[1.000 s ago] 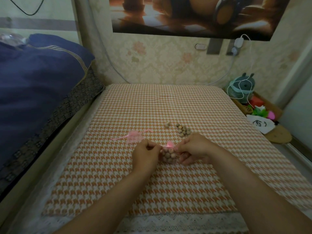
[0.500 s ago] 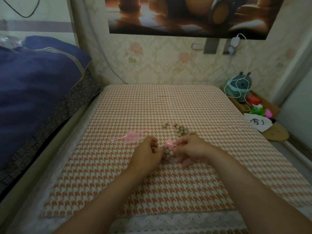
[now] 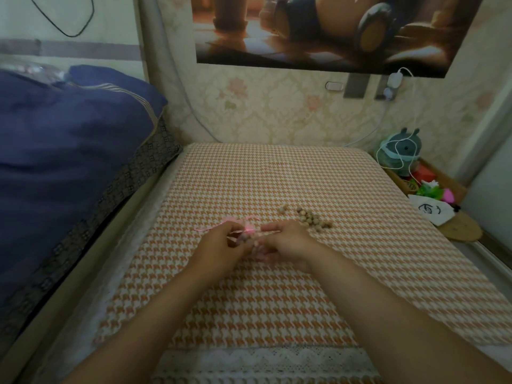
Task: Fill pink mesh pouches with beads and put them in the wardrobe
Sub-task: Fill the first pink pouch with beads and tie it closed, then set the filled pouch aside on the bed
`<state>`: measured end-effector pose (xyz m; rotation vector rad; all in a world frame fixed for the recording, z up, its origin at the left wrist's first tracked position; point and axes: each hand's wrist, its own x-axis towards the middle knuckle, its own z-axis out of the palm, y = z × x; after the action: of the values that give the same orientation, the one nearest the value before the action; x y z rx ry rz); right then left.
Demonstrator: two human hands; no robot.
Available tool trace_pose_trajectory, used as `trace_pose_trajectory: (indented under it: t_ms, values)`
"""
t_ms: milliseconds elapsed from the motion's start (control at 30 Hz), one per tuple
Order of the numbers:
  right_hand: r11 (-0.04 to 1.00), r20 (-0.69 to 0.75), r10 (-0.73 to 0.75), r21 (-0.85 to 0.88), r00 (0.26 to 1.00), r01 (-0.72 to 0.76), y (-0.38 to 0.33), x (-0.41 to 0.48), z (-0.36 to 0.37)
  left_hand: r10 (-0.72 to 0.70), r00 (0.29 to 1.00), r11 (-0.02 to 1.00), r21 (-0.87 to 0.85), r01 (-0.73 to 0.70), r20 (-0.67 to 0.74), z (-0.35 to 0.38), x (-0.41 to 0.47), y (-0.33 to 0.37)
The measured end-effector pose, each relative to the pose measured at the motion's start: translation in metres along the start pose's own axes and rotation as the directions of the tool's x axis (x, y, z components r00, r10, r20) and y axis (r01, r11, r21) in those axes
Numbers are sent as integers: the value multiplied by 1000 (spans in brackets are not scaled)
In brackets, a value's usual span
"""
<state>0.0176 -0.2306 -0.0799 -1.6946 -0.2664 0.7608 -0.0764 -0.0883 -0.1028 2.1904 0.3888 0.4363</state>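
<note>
left hand (image 3: 221,246) pinching bead-filled pink pouch (image 3: 250,239), right hand (image 3: 288,242) pinching it too

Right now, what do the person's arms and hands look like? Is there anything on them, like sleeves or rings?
They are bare. The left forearm and right forearm show no sleeves up to the picture's edge. The left hand and right hand wear no gloves. I see no watch, bracelet or ring, though the fingers are blurry.
</note>
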Motion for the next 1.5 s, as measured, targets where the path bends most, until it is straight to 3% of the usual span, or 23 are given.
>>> trace_pose_trajectory:
  t_ms: [167, 433, 533, 667, 800, 1000, 1200, 1333, 1500]
  values:
    - [995, 173, 18, -96, 985, -1, 3, 10, 66, -39, 998, 992, 116, 45, -51, -49, -16, -27]
    - [903, 246, -88, -389, 965, 182, 8, 16, 128, -155, 987, 938, 320, 135, 38, -100, -34, -69]
    - [873, 227, -118, -440, 967, 210, 3, 19, 123, -170, 984, 936, 322, 144, 54, -102, -31, -69]
    - [708, 139, -264, -644, 954, 290, -2, 30, 97, -162, 987, 946, 282, 158, -11, -94, -17, -60]
    - [631, 80, -371, -709, 925, 314, -7, 39, 77, -73, 996, 925, 369, 88, -55, -75, 3, -49]
    - [582, -45, -502, -756, 864, 299, 0, 61, 56, -11, 997, 818, 574, -36, 78, -41, 34, -35]
    - [496, 36, -420, -827, 907, 263, 16, 74, 42, -114, 986, 884, 465, 45, 122, -21, 60, -41]
    - [520, 62, -431, -798, 900, 304, 16, 72, 34, -118, 987, 925, 374, 70, 109, -9, 66, -46]
    - [574, 96, -452, -730, 887, 371, 17, 60, 21, -198, 980, 979, 53, 196, 34, -3, 65, -37]
